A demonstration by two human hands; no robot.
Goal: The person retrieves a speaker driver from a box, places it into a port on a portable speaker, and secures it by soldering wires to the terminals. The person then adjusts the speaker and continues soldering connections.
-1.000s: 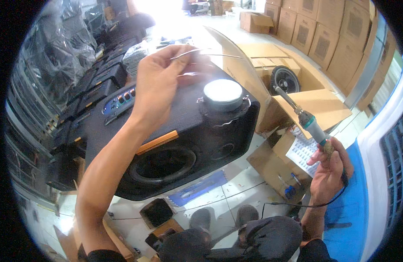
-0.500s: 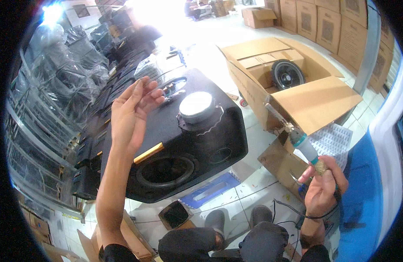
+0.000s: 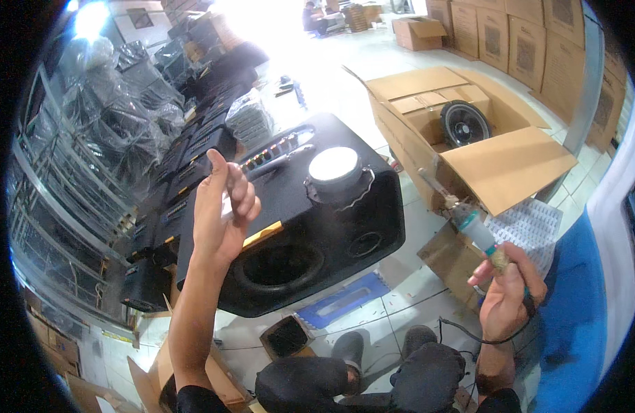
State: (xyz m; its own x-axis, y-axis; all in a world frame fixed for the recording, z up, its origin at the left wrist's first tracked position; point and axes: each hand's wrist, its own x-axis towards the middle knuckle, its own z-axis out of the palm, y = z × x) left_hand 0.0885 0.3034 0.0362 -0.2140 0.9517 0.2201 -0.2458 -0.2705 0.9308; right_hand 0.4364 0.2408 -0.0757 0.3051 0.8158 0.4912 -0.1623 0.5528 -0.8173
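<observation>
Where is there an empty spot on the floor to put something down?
Bare tile lies between the black speaker cabinet and the open cardboard box. More lies behind the cabinet. It is crowded on the left by the stacked black units, and near the knees by the blue mat.

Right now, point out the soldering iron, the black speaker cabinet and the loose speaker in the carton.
soldering iron (image 3: pixel 477 230): head view, teal barrel.
black speaker cabinet (image 3: pixel 331 241): head view, front panel.
loose speaker (image 3: pixel 465 124): head view, cone.
</observation>
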